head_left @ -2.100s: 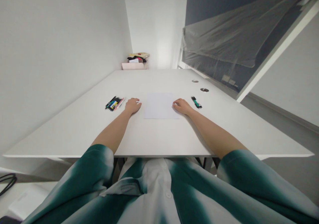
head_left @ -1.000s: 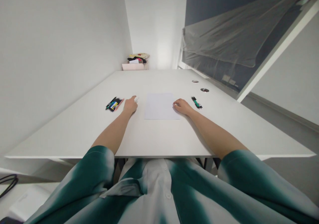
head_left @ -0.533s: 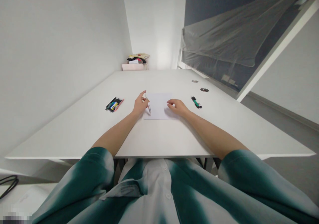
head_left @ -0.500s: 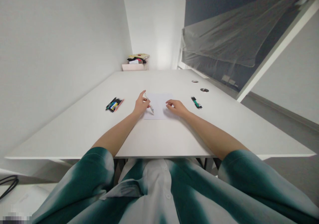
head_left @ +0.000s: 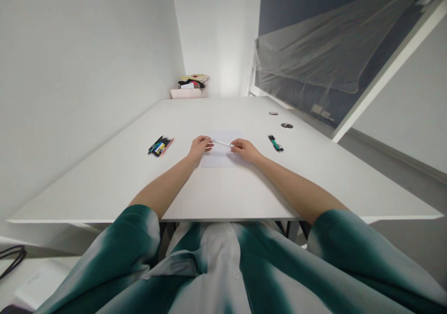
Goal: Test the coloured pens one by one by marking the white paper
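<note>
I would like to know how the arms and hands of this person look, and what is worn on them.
The left hand and right hand wear no gloves, and no watch or bracelet shows on the wrists. The forearms are bare. The left sleeve and right sleeve are loose, dark green fading into whitish patches.

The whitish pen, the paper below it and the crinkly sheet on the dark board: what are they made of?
The pen looks like hard plastic, pale and a little shiny, but it's too small to be sure. The paper seems to be ordinary paper: thin, flat, white and dull. The crinkly sheet is probably plastic film: it's wrinkled, and the dark board shows through it.
</note>
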Available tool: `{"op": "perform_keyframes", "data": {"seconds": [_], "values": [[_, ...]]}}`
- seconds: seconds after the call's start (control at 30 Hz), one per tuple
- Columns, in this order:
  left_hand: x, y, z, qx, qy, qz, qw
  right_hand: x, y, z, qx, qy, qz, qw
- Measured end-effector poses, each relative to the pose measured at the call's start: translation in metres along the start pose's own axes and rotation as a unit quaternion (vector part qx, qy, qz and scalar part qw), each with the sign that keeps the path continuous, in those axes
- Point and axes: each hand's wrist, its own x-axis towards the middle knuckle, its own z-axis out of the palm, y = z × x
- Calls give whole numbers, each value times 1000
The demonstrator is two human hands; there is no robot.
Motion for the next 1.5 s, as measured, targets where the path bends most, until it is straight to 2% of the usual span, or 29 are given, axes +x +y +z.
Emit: {"op": "perform_keyframes", "data": {"seconds": [0.13,0.2,0.53,0.63,0.87,1.13,1.5], "values": [[7,-5,-12,121,-17,45,992,6,12,-9,48,47,40,997],[10,-7,-16,150,-31,60,986,8,17,-13,58,58,55,995],[17,-13,-19,133,-52,52,988,8,22,-17,197,82,120,969],[17,-14,-19,121,-54,50,990,8,22,-17,181,76,115,974],[17,-15,-20,132,-59,57,988,8,26,-18,69,92,102,988],[18,-16,-20,163,-39,68,983,8,25,-20,56,73,97,991],[15,-13,-20,177,-30,69,981,10,29,-18,60,82,104,989]]}}
